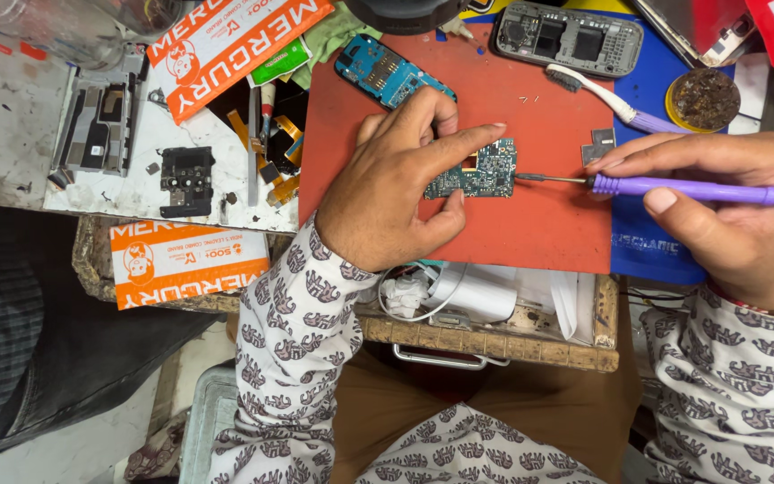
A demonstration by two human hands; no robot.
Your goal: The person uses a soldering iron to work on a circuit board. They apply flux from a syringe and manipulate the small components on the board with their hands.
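While I lean over the bench, my left hand pins a small green circuit board to the red mat, forefinger along its far edge, thumb at its near side. My right hand grips a purple screwdriver, fingers closed round the handle, metal tip touching the board's right edge. Farther off: blue circuit board, left; white toothbrush and grey phone frame, right.
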